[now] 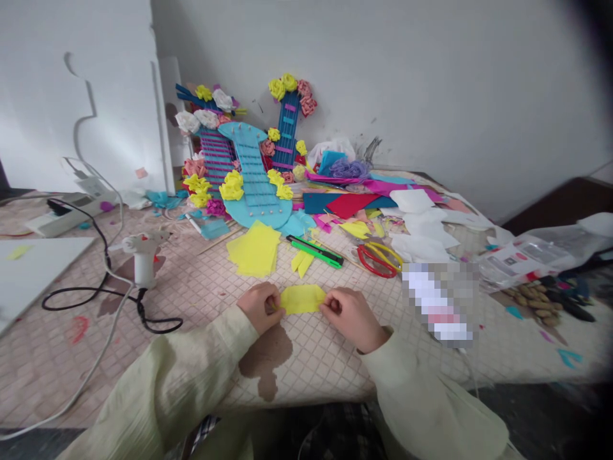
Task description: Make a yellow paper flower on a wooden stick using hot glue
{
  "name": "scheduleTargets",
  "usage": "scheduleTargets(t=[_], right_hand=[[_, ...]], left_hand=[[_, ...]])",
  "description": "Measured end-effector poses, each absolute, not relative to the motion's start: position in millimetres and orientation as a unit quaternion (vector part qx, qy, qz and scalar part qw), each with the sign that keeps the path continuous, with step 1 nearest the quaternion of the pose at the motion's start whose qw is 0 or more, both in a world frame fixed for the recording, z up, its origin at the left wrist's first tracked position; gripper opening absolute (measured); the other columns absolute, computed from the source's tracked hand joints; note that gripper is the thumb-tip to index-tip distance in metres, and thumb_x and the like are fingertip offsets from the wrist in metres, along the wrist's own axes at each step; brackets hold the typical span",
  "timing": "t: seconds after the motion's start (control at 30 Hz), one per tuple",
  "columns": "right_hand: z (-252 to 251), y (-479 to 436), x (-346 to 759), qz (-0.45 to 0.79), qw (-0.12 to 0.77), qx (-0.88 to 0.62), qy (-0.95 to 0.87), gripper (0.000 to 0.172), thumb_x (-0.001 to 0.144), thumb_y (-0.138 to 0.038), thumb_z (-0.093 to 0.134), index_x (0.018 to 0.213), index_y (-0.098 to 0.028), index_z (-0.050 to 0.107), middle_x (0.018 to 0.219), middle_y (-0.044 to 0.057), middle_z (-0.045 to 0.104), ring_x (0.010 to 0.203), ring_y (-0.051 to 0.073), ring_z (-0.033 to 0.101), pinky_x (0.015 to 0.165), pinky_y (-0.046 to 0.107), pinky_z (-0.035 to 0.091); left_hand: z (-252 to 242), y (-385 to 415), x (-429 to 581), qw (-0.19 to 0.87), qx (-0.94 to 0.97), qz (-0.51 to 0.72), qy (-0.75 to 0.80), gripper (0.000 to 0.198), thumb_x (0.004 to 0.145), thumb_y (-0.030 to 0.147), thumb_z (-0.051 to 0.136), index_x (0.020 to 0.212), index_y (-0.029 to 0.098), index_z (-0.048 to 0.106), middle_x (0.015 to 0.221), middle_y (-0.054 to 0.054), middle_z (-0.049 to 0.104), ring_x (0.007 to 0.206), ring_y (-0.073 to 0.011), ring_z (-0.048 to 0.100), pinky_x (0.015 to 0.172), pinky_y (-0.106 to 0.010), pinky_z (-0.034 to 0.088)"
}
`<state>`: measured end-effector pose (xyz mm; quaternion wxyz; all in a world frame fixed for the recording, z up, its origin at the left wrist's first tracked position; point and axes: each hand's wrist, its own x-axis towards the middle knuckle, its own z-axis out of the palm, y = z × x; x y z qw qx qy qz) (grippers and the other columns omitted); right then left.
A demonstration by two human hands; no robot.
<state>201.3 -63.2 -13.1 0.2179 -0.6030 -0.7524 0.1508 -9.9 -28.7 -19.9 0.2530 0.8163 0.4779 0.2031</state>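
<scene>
Between my two hands a small piece of yellow crepe paper [301, 299] is stretched out just above the table. My left hand [261, 306] pinches its left end, and my right hand [348, 315] pinches the right end. Just beyond lies a stack of yellow paper sheets [253, 249]. Beside the stack, a green utility knife [316, 250] rests partly over some narrow yellow paper strips [301, 260]. Scissors with red and yellow handles [379, 259] lie to the right of the knife.
A white glue gun [144, 259] stands at left with its looping black cord [96, 291]. Flower-trimmed blue and purple paper decorations [256, 172] lean at the back. Coloured paper scraps [354, 204], a clear plastic package [527, 259] and peanuts [534, 300] spread to the right.
</scene>
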Motion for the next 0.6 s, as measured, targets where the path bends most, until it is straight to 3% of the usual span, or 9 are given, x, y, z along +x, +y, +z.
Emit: scheduleTargets(t=[0.17, 0.33, 0.47, 0.6], right_hand=[[-20, -68, 198, 0.077, 0.238, -0.581, -0.774, 0.004, 0.073, -0.018, 0.051, 0.074, -0.018, 0.055, 0.069, 0.000, 0.054, 0.068, 0.013, 0.048, 0.067, 0.028, 0.030], [-21, -74, 187, -0.011, 0.187, -0.492, -0.850, 0.026, 0.079, -0.011, 0.045, 0.092, -0.029, 0.057, 0.080, 0.001, 0.048, 0.077, 0.014, 0.043, 0.076, 0.037, 0.021], [-18, -73, 182, -0.028, 0.141, -0.432, -0.890, 0.027, 0.082, -0.018, 0.044, 0.100, -0.036, 0.053, 0.088, 0.001, 0.049, 0.084, 0.018, 0.040, 0.078, 0.041, 0.018], [-19, -72, 188, -0.031, 0.151, -0.432, -0.889, 0.027, 0.081, -0.018, 0.045, 0.099, -0.036, 0.054, 0.088, 0.001, 0.050, 0.084, 0.018, 0.039, 0.077, 0.041, 0.018]], left_hand=[[-20, -28, -10, 0.259, 0.814, 0.206, 0.478, 0.012, 0.057, 0.018, 0.055, 0.056, 0.017, 0.043, 0.055, 0.004, 0.042, 0.053, -0.0096, 0.040, 0.051, -0.022, 0.034], [-22, -29, -10, 0.264, 0.812, 0.208, 0.477, 0.011, 0.058, 0.019, 0.054, 0.056, 0.017, 0.043, 0.055, 0.004, 0.042, 0.053, -0.0098, 0.040, 0.052, -0.022, 0.033], [-22, -28, -10, 0.266, 0.810, 0.209, 0.479, 0.012, 0.058, 0.019, 0.054, 0.055, 0.017, 0.043, 0.054, 0.004, 0.042, 0.053, -0.0100, 0.040, 0.051, -0.022, 0.033], [-23, -28, -10, 0.269, 0.809, 0.207, 0.479, 0.012, 0.058, 0.020, 0.055, 0.055, 0.017, 0.043, 0.054, 0.004, 0.042, 0.052, -0.0100, 0.040, 0.051, -0.022, 0.033]])
